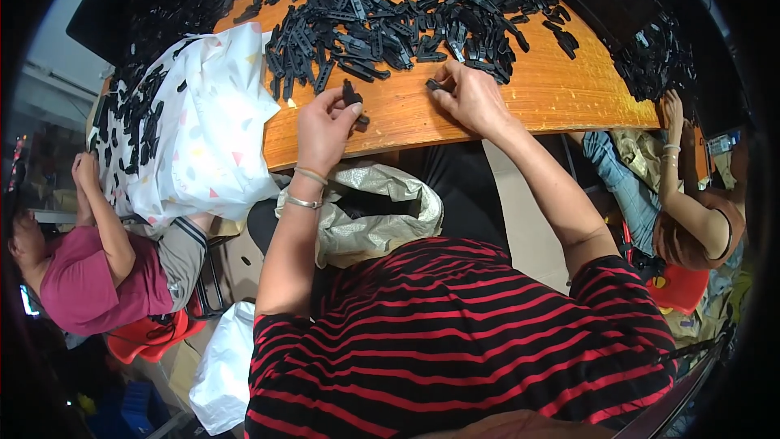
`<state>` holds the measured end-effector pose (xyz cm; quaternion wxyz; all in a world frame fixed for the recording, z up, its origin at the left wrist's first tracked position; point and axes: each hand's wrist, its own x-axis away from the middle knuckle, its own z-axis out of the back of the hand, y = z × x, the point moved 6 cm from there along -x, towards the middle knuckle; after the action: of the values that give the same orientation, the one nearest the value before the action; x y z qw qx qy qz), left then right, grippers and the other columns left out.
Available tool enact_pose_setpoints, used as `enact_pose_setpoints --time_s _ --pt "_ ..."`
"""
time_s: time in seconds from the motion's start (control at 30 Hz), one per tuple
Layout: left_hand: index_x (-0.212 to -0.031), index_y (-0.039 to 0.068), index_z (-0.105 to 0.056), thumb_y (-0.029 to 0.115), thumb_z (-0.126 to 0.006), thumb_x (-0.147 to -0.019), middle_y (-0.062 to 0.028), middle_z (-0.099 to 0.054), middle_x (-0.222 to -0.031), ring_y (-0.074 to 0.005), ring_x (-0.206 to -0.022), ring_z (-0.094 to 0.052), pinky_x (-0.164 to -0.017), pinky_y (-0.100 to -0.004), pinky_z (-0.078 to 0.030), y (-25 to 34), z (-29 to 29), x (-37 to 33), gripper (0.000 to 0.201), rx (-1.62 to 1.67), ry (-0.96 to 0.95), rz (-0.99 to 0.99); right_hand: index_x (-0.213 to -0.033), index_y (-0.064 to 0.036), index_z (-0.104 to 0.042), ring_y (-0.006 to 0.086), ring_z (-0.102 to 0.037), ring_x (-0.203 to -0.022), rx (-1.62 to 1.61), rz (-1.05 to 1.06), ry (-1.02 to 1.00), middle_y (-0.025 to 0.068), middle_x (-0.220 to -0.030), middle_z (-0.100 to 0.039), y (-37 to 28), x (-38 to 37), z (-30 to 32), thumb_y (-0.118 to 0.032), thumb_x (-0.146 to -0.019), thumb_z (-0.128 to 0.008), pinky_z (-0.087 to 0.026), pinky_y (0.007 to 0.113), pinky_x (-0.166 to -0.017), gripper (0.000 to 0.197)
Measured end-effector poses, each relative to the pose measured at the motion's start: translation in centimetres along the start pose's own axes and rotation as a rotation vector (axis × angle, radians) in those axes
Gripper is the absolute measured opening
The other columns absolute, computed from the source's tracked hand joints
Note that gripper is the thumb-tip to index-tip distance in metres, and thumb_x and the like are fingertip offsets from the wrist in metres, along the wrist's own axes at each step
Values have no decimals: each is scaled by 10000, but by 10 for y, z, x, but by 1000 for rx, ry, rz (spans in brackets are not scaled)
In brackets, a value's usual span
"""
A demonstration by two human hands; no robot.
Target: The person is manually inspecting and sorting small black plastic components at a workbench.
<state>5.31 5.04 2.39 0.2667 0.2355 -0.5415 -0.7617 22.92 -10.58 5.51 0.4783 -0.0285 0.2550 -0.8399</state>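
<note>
My left hand point(325, 128) pinches a small black plastic part point(353, 99) just above the wooden table's point(561, 93) near edge. My right hand point(471, 97) lies on the table a little to the right, its fingertips closed on another black plastic piece point(436, 84). Just beyond both hands spreads a big heap of the same black plastic parts point(406, 8), covering most of the tabletop. Two thin bracelets point(307, 189) circle my left wrist.
A grey sack point(382, 211) sits open in my lap under the table edge. A white patterned bag point(203, 130) drapes over the table's left corner with more black parts. One person sits at the left point(89, 268), another at the right point(691, 211).
</note>
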Motion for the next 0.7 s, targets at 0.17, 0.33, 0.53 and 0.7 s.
enact_pose_setpoints --time_s 0.17,0.33,0.53,0.7 --pt "-1135 -29 -573 9 -631 -877 -46 -627 -956 -102 -825 -634 -673 -204 -534 9 -21 9 267 534 -75 106 -1054 10 -614 105 -599 -664 -547 61 -13 68 -792 -634 -49 12 0 -88 -839 -674 -483 268 -592 244" --pt "-1087 -21 -574 -21 -642 -857 -42 -628 -956 -83 -827 -621 -685 -198 -533 27 -25 14 239 582 -79 11 -1031 24 -638 163 -603 -666 -422 296 85 100 -845 -611 -70 24 -1 -87 -818 -714 -493 287 -597 252" --pt "-1079 -30 -565 -33 -635 -858 -48 -626 -972 -85 -859 -616 -771 -202 -517 26 -22 18 232 513 -73 -62 -1013 7 -661 237 -609 -701 -367 343 202 126 -827 -601 -76 24 6 -96 -795 -734 -493 335 -629 252" --pt "-1094 -31 -558 -34 -635 -862 -54 -631 -1000 -92 -901 -616 -817 -213 -514 33 -23 19 244 504 -51 -139 -987 2 -673 232 -605 -698 -376 356 242 119 -787 -598 -79 20 8 -87 -786 -736 -487 333 -623 228"
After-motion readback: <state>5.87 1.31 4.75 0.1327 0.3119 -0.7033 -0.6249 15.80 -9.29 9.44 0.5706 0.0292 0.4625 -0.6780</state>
